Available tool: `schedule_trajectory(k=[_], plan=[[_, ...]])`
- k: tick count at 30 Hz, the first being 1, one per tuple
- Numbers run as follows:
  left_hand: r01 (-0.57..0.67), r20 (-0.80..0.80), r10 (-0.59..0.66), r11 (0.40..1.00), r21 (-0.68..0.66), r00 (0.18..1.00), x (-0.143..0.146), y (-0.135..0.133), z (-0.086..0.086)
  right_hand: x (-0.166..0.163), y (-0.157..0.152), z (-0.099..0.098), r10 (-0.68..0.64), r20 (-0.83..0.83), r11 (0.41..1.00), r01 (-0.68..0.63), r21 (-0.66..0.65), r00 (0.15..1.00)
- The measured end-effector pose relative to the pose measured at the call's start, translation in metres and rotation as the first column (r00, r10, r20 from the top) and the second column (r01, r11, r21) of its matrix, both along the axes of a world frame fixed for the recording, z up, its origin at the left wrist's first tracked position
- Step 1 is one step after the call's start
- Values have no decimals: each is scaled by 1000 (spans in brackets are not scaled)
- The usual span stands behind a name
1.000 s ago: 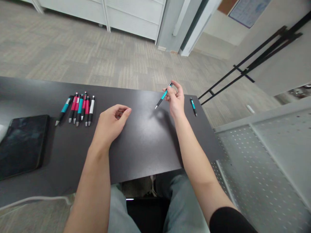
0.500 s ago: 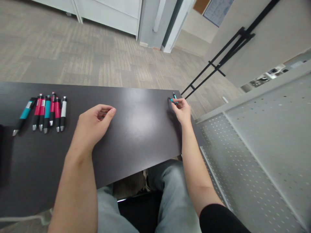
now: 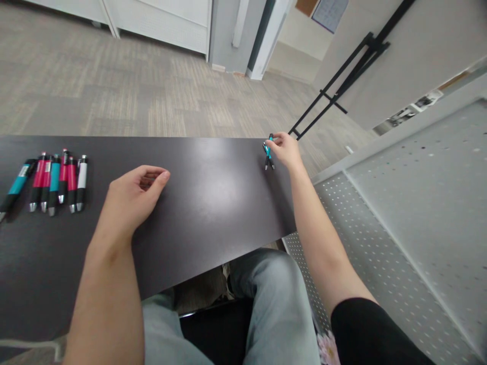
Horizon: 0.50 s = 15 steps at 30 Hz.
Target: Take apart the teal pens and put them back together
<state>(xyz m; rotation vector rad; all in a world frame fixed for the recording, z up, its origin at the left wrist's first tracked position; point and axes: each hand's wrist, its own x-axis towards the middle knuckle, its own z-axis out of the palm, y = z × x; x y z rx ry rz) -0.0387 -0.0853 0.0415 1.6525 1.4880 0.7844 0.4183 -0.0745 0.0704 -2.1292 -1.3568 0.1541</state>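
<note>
My right hand [image 3: 284,148] is at the far right corner of the table, its thumb and fingers closed on a teal-and-black pen [image 3: 270,144]. A second teal-and-black pen [image 3: 265,148] crosses it there, its upper part partly hidden by my fingertips. Both silver tips point toward me. My left hand [image 3: 133,195] hovers over the table's left half, fingers curled loosely with the thumb against them; nothing shows in it. Left of it lies a row of pens: a white one [image 3: 81,182], several pink ones [image 3: 39,177] and a teal one [image 3: 54,177], with another teal pen [image 3: 19,182] slanted at the end.
The dark table [image 3: 213,213] has its far edge and right edge in view. A grey perforated panel [image 3: 380,243] stands close on the right. Black metal legs [image 3: 323,96] rise past the far right corner. A cable [image 3: 30,343] runs at lower left.
My right hand has moved slightly up and back at the corner, and the pen there now stands crossed over the other one. The view has shifted right; my left hand keeps its pose.
</note>
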Motion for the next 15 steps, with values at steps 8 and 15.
schedule_trajectory(k=[8, 15], plan=[[-16, -3, 16, 1000, 13, 1000, 1, 2, 3, -8, 28, -2, 113, 316, 935, 7, -354, 942], [-29, 18, 29, 999, 13, 999, -1, 0, 6, -3, 33, -5, 98, 357, 917, 55, -395, 929]])
